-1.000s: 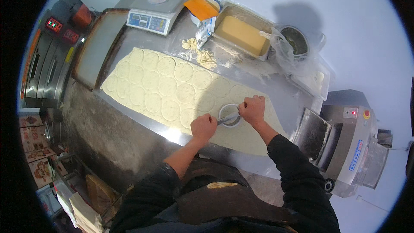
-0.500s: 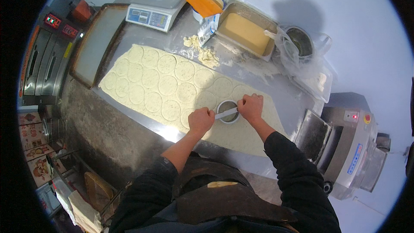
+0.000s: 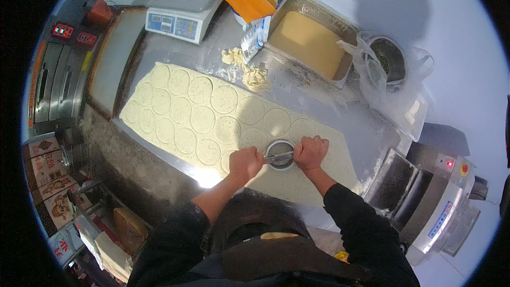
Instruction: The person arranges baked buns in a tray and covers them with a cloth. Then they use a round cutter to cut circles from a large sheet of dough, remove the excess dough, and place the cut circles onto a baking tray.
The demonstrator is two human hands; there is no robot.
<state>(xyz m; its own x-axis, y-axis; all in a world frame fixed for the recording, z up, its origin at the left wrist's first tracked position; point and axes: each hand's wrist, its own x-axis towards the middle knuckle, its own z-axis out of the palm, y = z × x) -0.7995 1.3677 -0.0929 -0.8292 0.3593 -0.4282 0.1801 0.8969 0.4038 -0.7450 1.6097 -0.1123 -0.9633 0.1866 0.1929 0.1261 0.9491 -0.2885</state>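
A round metal dough cutter (image 3: 280, 167) with a flat bar across its top stands on a long sheet of pale, speckled dough (image 3: 340, 180). Gripping the bar's left end is my left hand (image 3: 246, 164), its fingers curled closed. My right hand (image 3: 311, 153) is closed around the right end. Several cut circles (image 3: 202, 119) lie in rows across the sheet, to the left of the cutter and beyond it. The right part of the sheet is unmarked. The dough inside the ring is in shade.
Behind the dough are a scale (image 3: 186, 8), dough scraps (image 3: 255, 77), an orange scraper (image 3: 248, 2), a rectangular pan (image 3: 350, 64) of tan filling and a round pot (image 3: 396, 58) beside a plastic bag. A tray (image 3: 114, 64) stands left; a steel machine (image 3: 435, 202) stands right.
The cutter's bar has tilted and its ring sits in nearly the same spot on the dough. Both hands remain on the bar. The whole view has shifted slightly.
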